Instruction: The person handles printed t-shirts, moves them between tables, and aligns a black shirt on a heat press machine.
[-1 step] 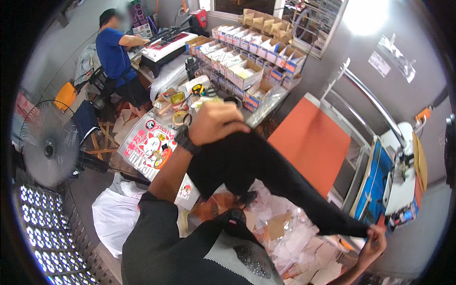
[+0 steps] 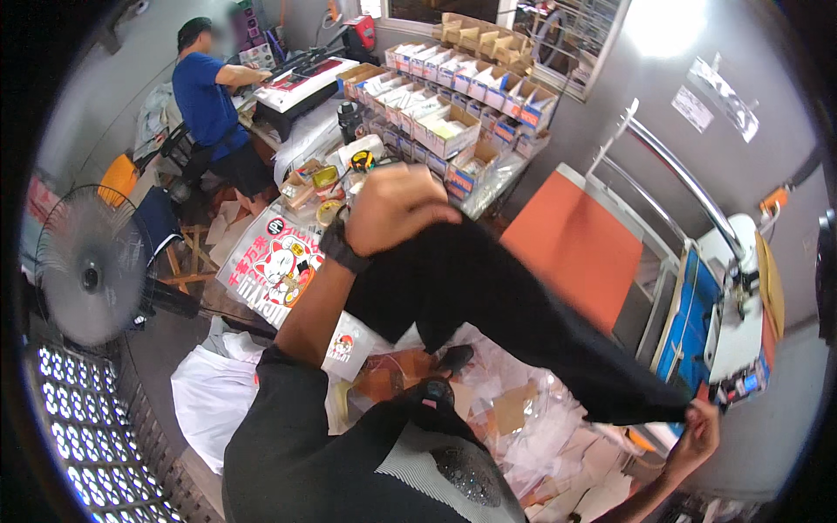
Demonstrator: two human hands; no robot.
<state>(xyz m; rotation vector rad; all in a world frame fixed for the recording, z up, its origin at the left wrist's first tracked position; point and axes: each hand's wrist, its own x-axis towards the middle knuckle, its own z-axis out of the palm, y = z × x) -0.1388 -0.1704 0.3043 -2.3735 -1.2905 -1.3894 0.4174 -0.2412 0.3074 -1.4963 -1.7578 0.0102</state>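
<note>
My left hand (image 2: pixel 399 207), with a dark band on the wrist, is closed on the top of a black cloth (image 2: pixel 497 314) raised at chest height. The cloth stretches down to the right, where my right hand (image 2: pixel 696 436) pinches its end. Behind the cloth and left of it lies a white printed sheet (image 2: pixel 270 261) with a red cat graphic. An orange heat-press pad (image 2: pixel 571 235) is behind the cloth on the right.
A co-worker (image 2: pixel 209 113) in blue works at a press. Boxes (image 2: pixel 453 122) of papers fill the back table. A fan (image 2: pixel 87 275) and white cloth (image 2: pixel 214 401) are left, a second press (image 2: pixel 732 296) right. Paper scraps (image 2: pixel 514 418) litter the floor.
Both my hands have risen slightly, my right hand also moving a little rightward, and the black cloth has shifted up with them.
</note>
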